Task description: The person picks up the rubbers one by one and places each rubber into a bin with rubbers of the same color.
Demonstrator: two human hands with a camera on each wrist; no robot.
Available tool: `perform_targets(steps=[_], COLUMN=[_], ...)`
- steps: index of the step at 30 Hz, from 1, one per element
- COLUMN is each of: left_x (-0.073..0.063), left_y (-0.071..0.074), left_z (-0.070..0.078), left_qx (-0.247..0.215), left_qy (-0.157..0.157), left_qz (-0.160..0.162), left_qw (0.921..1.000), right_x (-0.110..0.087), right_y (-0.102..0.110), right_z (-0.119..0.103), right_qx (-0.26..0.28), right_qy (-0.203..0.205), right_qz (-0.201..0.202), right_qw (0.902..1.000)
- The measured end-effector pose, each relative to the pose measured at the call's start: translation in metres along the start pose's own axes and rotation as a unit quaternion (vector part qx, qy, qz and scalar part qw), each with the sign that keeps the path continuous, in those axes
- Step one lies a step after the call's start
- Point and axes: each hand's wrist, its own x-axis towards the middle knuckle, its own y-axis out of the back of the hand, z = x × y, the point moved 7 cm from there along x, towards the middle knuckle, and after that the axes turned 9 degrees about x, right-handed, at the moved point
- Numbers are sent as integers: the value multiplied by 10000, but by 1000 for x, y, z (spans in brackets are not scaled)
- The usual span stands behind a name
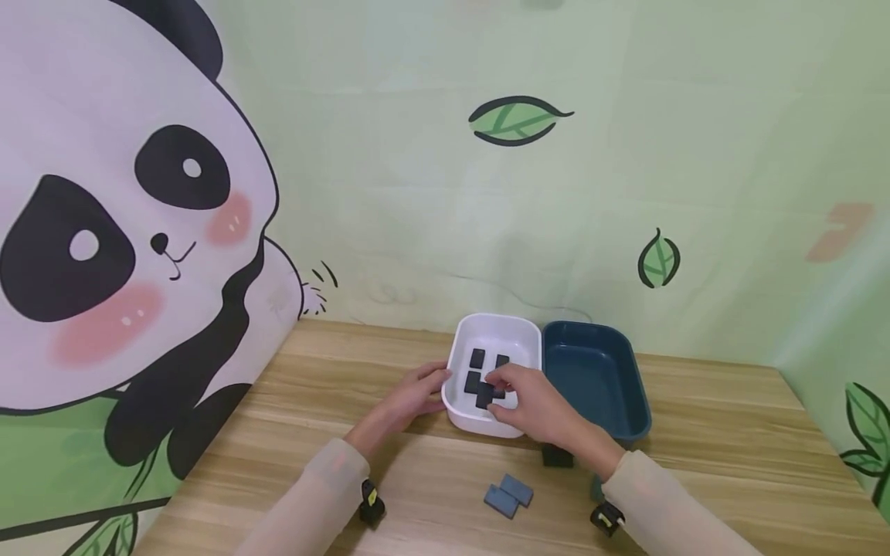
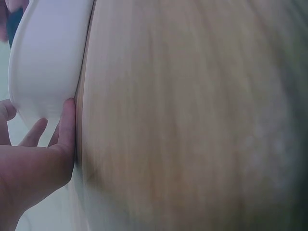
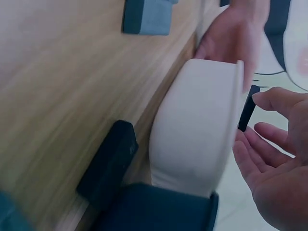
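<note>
A white plastic bin [image 1: 497,328] stands on the wooden table with several black rectangular blocks [image 1: 477,358] on its floor. My right hand [image 1: 531,398] is over the bin and pinches another black block [image 1: 484,396] between thumb and fingertips. In the right wrist view that black block [image 3: 248,108] shows edge-on, just past the bin's rim. At the bin's left side, my left hand [image 1: 417,394] touches the outer wall. The left wrist view shows its fairly straight fingers [image 2: 68,122] against the white wall [image 2: 50,57].
A dark blue bin [image 1: 631,363] stands right beside the white one. Two blue-grey blocks [image 1: 501,500] overlap in front. A black block [image 1: 558,455] lies before the blue bin, and a teal piece [image 1: 596,488] is partly hidden by my right wrist. A printed backdrop rises behind the table.
</note>
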Motion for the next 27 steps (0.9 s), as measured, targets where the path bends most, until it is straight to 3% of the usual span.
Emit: perform_targets(steps=[10, 27], left_x=[0, 1], left_y=[0, 1], left_z=[-1, -1], left_qx=[-12, -86], left_qy=[-46, -12], left_qz=[-51, -15], left_qw=[10000, 10000], right_x=[34, 47], right_y=[-29, -45], right_z=[20, 34], right_qx=[-56, -230], right_qy=[-196, -440], right_qz=[-421, -939], right_qw=[9989, 9943])
